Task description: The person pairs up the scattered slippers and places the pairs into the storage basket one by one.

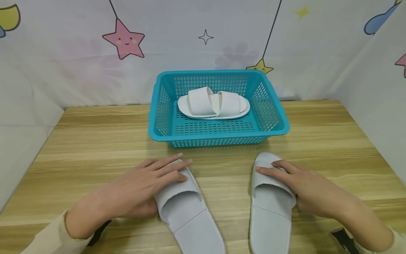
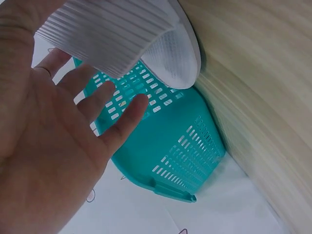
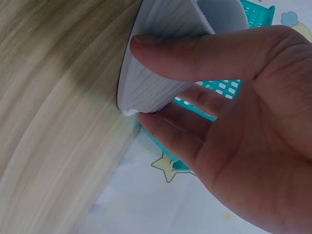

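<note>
Two light grey slide slippers lie on the wooden table, toes pointing away from me. My left hand lies over the ribbed strap of the left slipper, its fingers extended across the top. In the left wrist view those fingers are spread beside the strap, the palm apart from it. My right hand holds the right slipper by its strap. The right wrist view shows the thumb along the slipper's side and the fingers bent round the upper. Both slippers' heels run toward the bottom edge of the head view.
A teal perforated basket stands behind the slippers, near the back of the table. Inside it lies a pair of white slippers, overlapping each other. White cloth printed with stars hangs behind the table and along its sides.
</note>
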Motion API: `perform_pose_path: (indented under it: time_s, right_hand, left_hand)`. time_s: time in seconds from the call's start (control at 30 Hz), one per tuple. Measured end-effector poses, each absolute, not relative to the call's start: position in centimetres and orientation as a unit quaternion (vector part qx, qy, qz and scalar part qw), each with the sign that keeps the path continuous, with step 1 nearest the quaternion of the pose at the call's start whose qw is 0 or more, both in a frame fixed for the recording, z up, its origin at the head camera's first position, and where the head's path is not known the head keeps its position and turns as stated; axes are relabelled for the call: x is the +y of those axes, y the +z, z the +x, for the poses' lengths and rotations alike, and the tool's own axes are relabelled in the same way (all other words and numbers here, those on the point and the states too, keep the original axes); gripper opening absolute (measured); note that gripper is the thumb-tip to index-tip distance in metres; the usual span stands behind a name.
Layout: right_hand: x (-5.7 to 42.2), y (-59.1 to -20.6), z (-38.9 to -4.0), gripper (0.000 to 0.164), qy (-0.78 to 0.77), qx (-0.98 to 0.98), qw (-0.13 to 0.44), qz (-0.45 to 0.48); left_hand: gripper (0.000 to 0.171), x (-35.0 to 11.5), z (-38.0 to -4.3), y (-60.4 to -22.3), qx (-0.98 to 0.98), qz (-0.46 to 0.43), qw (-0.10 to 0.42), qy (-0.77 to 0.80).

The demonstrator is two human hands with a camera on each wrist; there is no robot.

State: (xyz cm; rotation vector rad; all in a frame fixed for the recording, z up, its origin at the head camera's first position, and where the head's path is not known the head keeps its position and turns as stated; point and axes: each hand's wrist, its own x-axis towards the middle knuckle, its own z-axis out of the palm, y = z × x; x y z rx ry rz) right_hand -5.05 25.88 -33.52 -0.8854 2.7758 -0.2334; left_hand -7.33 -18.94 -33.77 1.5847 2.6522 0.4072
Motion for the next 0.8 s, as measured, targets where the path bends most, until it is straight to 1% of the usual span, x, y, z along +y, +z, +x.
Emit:
perform_pose_path:
  time_s: [0.17, 0.4, 0.6, 0.8]
  right_hand:
    - [25.7, -33.4, -5.2, 0.133, -0.077, 0.944, 0.118, -0.297]
    - [25.4, -33.4, -5.3, 0.131, -0.069, 0.945, 0.113, -0.298]
    - [25.2, -33.4, -5.5, 0.129, -0.065, 0.944, 0.111, -0.303]
    - [25.9, -33.3, -5.2, 0.129, -0.083, 0.944, 0.126, -0.293]
  left_hand:
    - [0.083, -18.9, -7.3, -33.8, 0.843, 0.519, 0.008, 0.142]
    - [0.088, -18.8, -7.0, -34.0, 0.849, 0.502, 0.005, 0.166]
    - [0.084, -18.9, -6.6, -34.0, 0.857, 0.481, 0.018, 0.183]
    - [0.087, -19.1, -6.0, -33.7, 0.867, 0.462, 0.017, 0.187]
